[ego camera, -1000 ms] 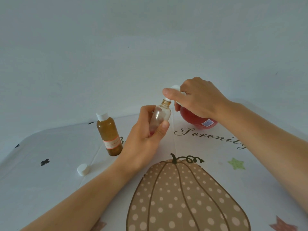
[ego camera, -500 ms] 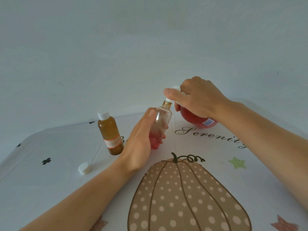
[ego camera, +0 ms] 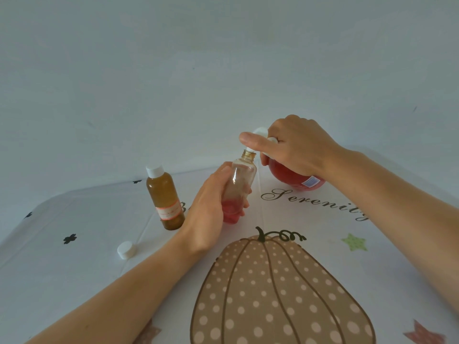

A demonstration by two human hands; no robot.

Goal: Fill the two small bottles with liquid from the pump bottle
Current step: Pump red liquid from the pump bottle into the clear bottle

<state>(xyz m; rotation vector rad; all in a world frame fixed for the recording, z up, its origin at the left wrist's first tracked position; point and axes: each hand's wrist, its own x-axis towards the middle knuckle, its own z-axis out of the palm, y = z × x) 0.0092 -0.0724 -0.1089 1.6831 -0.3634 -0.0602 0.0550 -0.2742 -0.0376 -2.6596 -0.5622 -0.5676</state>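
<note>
Left grip (ego camera: 208, 212) curls round the small clear bottle (ego camera: 244, 175); right grip (ego camera: 298, 147) clasps the head of the pump bottle (ego camera: 288, 177).

Most of the white pump head and the neck of the pump bottle (ego camera: 288, 176) lie hidden under the right hand (ego camera: 298, 147), whose thumb covers the nozzle. The left hand (ego camera: 208, 214) hides the left side of the clear small bottle (ego camera: 239, 184). The label print on the amber bottle (ego camera: 164, 197) is too small to read. The bottom edge cuts off the pumpkin printed on the desk (ego camera: 74, 269) cloth
</note>
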